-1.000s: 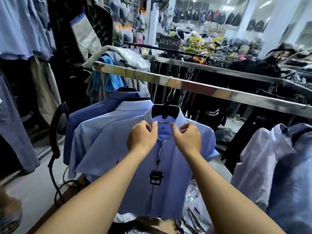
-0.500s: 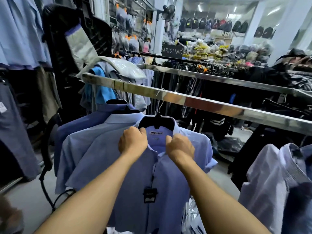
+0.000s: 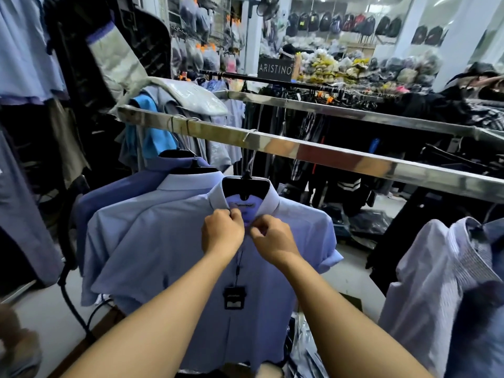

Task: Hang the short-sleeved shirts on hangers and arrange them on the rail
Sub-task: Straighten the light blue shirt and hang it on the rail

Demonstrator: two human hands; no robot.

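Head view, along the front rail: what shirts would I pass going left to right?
Darker blue shirt → pale blue shirt → light blue shirt, its collar pinched by the left hand and right hand → white striped shirt.

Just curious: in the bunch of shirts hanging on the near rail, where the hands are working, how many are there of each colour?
light blue shirts: 2
darker blue shirts: 1
Total: 3
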